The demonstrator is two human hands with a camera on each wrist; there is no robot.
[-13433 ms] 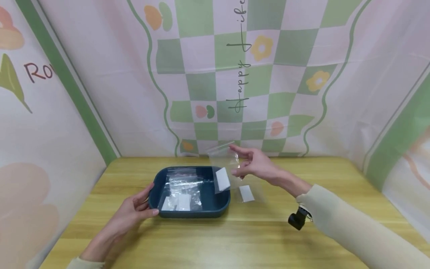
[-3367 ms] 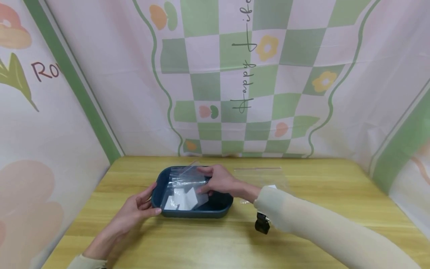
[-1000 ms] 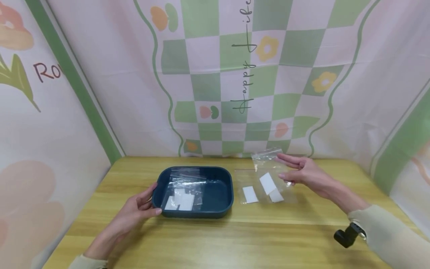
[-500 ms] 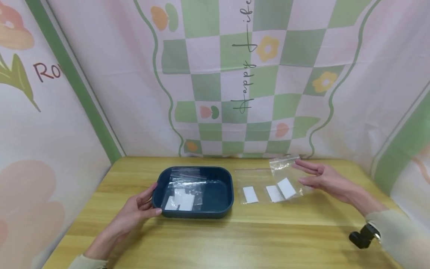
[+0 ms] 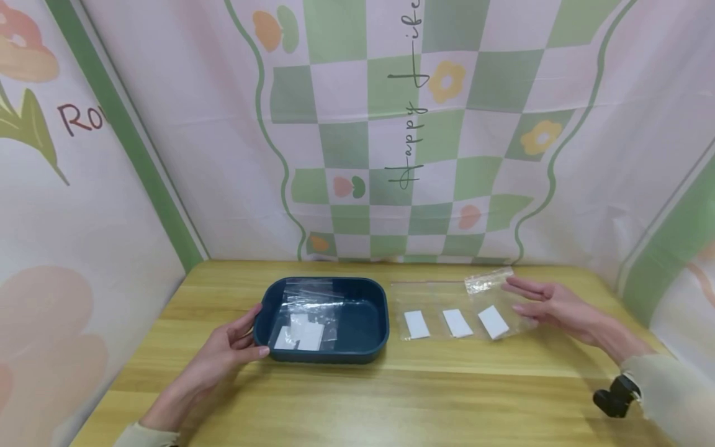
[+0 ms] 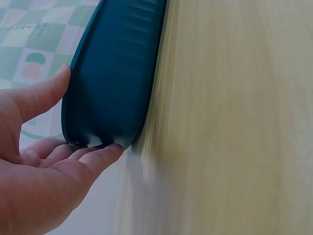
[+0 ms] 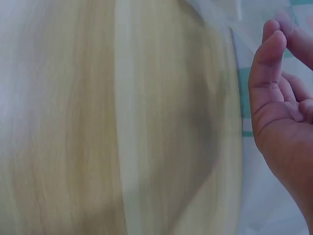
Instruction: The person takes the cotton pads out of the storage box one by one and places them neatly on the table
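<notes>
My left hand (image 5: 220, 349) grips the left end of a dark blue plastic tray (image 5: 324, 356). In the left wrist view, the thumb lies on the tray's (image 6: 110, 73) rim and the fingers lie against its end wall. Several clear zip-lock bags (image 5: 306, 301) with white labels or cards lie overlapped in the tray's left half. My right hand (image 5: 558, 310) pinches the right side of another clear zip-lock bag (image 5: 488, 282), slightly tilted over the table at the right. In the right wrist view, thumb and fingertip meet at the bag's (image 7: 220, 14) edge.
Two clear bags lie side by side right of the tray, one with a white card (image 5: 416, 324), the other with a similar white card (image 5: 457, 323). The wooden table (image 5: 357, 397) ends at a patterned cloth backdrop (image 5: 385, 143).
My right hand has carried a bag out of the tray to the right, past the other two, and lowered it toward the table. My left hand keeps its hold on the tray.
</notes>
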